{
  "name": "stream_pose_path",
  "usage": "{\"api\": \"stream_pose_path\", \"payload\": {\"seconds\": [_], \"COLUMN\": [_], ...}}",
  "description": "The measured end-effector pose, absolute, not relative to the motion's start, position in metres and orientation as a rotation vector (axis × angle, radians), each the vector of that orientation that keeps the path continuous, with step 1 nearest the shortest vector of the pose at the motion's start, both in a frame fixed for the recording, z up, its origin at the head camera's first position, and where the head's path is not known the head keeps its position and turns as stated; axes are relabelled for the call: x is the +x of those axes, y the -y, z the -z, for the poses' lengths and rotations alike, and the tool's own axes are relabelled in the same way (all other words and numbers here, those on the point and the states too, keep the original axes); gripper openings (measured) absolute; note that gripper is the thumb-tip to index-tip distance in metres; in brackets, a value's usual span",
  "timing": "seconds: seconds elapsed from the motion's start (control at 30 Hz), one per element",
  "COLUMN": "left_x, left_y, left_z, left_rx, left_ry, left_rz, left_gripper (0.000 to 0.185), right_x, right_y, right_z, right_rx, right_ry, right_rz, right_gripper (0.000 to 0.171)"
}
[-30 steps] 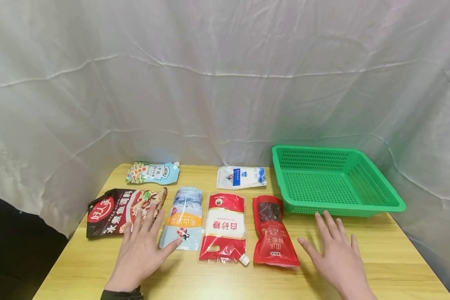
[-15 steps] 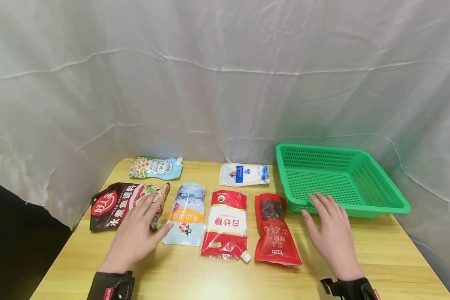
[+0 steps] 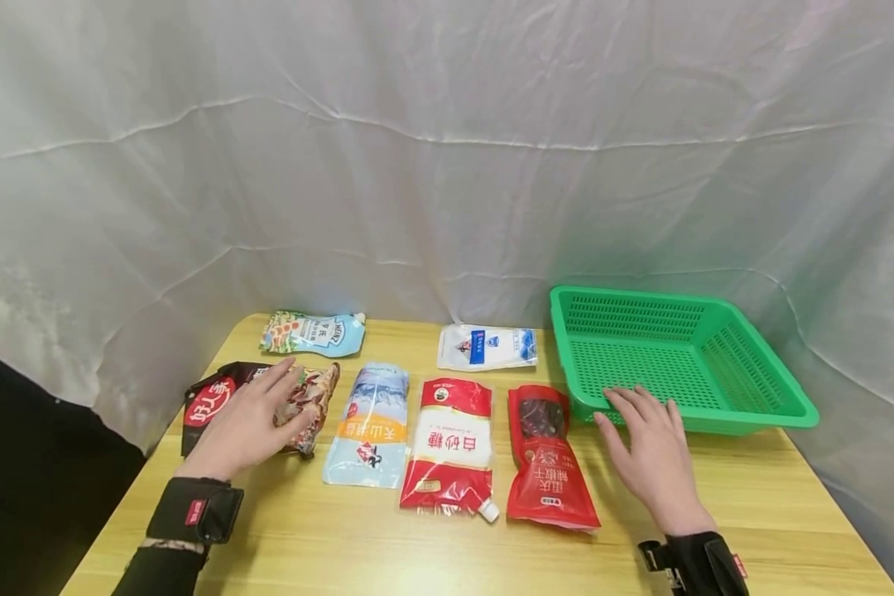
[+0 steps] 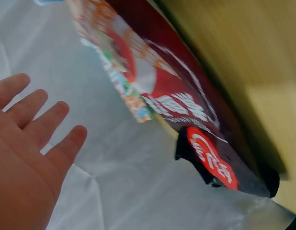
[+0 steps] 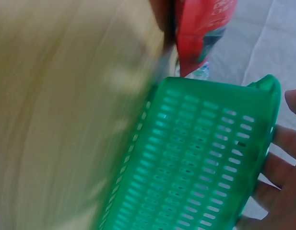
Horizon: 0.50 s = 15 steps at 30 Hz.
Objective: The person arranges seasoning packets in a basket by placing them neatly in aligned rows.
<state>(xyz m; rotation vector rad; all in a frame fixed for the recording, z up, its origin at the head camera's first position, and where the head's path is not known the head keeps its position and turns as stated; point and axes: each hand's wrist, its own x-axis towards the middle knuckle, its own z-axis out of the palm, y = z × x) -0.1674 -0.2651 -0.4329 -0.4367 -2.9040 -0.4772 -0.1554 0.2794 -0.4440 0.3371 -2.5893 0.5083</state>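
Observation:
My left hand [image 3: 249, 426], fingers extended, is over a dark red and black seasoning packet [image 3: 212, 401] and hides part of it. In the left wrist view, the spread hand [image 4: 30, 148] is apart from that packet [image 4: 186, 108]. A green perforated basket [image 3: 760, 420] stands at the right. My right hand [image 3: 656, 455] has its fingertips right at the basket's near rim, fingers loosely bent. In the right wrist view, that hand [image 5: 284, 177] lies along the rim of the basket [image 5: 200, 153], some fingertips hidden behind it.
Between the hands lie a blue and orange salt pouch [image 3: 368, 430], a red and white sugar pouch [image 3: 449, 443] with a spout, and a red bag [image 3: 551, 476] of dried chilies. Behind are a Heinz pouch [image 3: 324, 334] and a white-blue pouch [image 3: 487, 348]. A grey curtain [image 3: 447, 207] hangs behind.
My left hand has drawn left and back, over the seasoning packet. My right hand has moved forward and slightly left to the basket's near rim. The head view has shifted slightly.

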Motion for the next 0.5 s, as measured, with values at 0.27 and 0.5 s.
{"api": "stream_pose_path", "payload": {"seconds": [0.27, 0.5], "left_x": [-0.191, -0.206], "left_y": [0.283, 0.292], "left_z": [0.443, 0.446], "left_rx": [-0.348, -0.356], "left_ry": [3.002, 3.034], "left_rz": [0.475, 0.504], "left_gripper": [0.080, 0.081], "right_x": [-0.164, -0.172], "right_y": [-0.287, -0.292], "right_z": [0.450, 0.454], "right_rx": [0.427, 0.450], "right_ry": [2.581, 2.614], "right_rz": [-0.447, -0.461], "right_gripper": [0.043, 0.037]}}
